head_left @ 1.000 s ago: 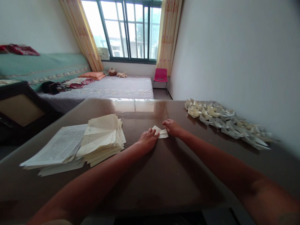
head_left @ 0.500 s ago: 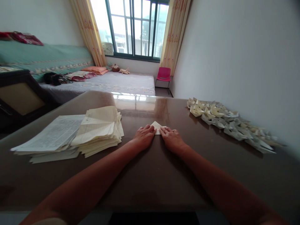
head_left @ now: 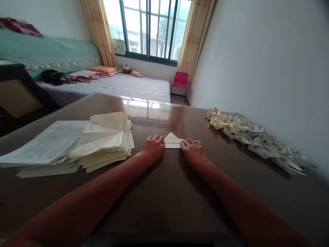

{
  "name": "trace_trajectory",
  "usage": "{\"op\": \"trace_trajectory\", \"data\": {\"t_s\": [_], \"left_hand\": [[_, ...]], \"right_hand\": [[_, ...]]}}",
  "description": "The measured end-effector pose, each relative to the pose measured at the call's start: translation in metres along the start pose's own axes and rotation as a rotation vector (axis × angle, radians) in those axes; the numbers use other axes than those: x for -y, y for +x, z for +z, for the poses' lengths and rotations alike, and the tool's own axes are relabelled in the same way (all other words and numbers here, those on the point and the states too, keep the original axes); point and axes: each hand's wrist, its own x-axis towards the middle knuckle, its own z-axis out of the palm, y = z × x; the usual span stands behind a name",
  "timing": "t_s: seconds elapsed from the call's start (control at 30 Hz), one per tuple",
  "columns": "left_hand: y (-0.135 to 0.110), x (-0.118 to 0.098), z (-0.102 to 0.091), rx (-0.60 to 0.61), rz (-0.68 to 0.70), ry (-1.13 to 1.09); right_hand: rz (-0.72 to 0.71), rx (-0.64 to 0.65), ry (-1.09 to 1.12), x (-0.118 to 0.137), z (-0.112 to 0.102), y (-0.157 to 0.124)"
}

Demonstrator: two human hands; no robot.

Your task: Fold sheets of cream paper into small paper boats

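Note:
A cream sheet of folded paper (head_left: 172,141) lies on the brown tabletop, with a pointed peak at the far side and a flat band along the near edge. My left hand (head_left: 154,146) grips its left end, fingers curled and closed. At the right end my right hand (head_left: 193,149) has its fingers closed on the paper in the same way. The middle of the folded paper shows between the hands; its two ends are covered by my fingertips.
To the left stand a stack of cream paper (head_left: 105,137) and a pile of printed sheets (head_left: 48,142). Many folded paper pieces (head_left: 246,132) crowd the table's right side, by the wall. Beyond the table are a bed (head_left: 133,85) and a pink chair (head_left: 181,79).
My hands have moved apart from the middle of the folded paper to its two ends, so its near band now shows. The view has shifted slightly.

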Motion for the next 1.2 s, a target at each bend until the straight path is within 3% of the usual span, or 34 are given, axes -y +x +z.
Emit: {"op": "trace_trajectory", "data": {"t_s": [0.27,0.43,0.57,0.7,0.83,1.03,1.2], "left_hand": [[0.001,0.001,0.002,-0.010,0.029,0.018],[0.002,0.002,0.002,-0.013,0.037,0.008],[0.002,0.002,0.001,-0.014,0.035,0.007],[0.002,0.003,0.002,-0.013,0.025,0.012],[0.002,0.008,0.003,-0.030,0.007,-0.026],[0.006,0.014,0.000,-0.063,-0.034,-0.124],[0.033,0.014,-0.002,-0.044,-0.012,-0.225]], "right_hand": [[-0.044,0.045,-0.148,0.012,0.001,0.006],[-0.058,0.179,-0.154,0.012,-0.016,0.015],[-0.058,0.200,-0.115,0.001,-0.026,0.023],[0.018,0.075,-0.063,-0.010,-0.011,0.023],[0.028,-0.096,0.171,-0.028,0.014,0.022],[0.029,-0.201,0.458,-0.040,0.032,0.030],[0.016,-0.233,0.562,-0.040,0.038,0.036]]}}
